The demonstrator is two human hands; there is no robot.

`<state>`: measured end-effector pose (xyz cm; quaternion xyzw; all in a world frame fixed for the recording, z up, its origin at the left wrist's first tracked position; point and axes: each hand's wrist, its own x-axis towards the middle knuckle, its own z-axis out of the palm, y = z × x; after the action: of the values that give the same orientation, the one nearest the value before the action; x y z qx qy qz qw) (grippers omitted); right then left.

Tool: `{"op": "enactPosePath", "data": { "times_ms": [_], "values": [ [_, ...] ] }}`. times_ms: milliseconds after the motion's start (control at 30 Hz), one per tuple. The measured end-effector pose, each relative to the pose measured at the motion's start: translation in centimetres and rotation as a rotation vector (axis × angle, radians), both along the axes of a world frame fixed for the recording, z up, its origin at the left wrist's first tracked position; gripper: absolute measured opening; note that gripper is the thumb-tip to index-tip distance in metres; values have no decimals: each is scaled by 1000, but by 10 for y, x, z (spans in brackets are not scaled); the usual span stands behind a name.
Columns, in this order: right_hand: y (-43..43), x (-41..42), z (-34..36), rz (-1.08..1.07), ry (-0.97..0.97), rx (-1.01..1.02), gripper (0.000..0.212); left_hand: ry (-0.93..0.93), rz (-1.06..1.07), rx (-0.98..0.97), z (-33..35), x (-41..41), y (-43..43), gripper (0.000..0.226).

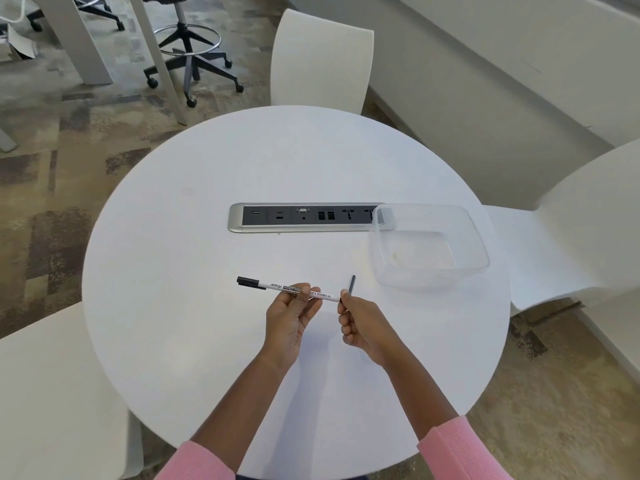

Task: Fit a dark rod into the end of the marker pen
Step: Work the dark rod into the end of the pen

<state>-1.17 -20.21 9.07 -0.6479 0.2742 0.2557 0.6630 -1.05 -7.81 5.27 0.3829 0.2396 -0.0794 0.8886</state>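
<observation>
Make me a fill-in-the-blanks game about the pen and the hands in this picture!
1. The left hand holds the marker pen by its ____ barrel.
2. The right hand pinches a short dark ____.
3. The marker's black cap points toward the person's ____ side.
4. The clear plastic container on the round table is ____.

Missing words: white; rod; left; empty

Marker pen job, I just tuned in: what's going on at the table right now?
A person holds the marker pen level in the left hand, capped end pointing left. The right hand pinches a short dark rod upright beside the pen's open right end; it isn't inserted yet. A clear plastic container sits on the round white table, to the right.
</observation>
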Motion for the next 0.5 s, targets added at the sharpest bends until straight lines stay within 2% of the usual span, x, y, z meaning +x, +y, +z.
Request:
{"op": "enactPosePath", "data": {
  "times_ms": [267, 367, 500],
  "values": [
    [2, 3, -10, -39, -326, -79, 29, -12, 25, 13, 7, 3, -2, 14],
    [0, 6, -7, -95, -340, 22, 19, -72, -20, 5, 10, 5, 1, 14],
    [-2, 7, -2, -18, -317, 182, 14, -170, -114, 76, 15, 6, -1, 14]
  ]
}}
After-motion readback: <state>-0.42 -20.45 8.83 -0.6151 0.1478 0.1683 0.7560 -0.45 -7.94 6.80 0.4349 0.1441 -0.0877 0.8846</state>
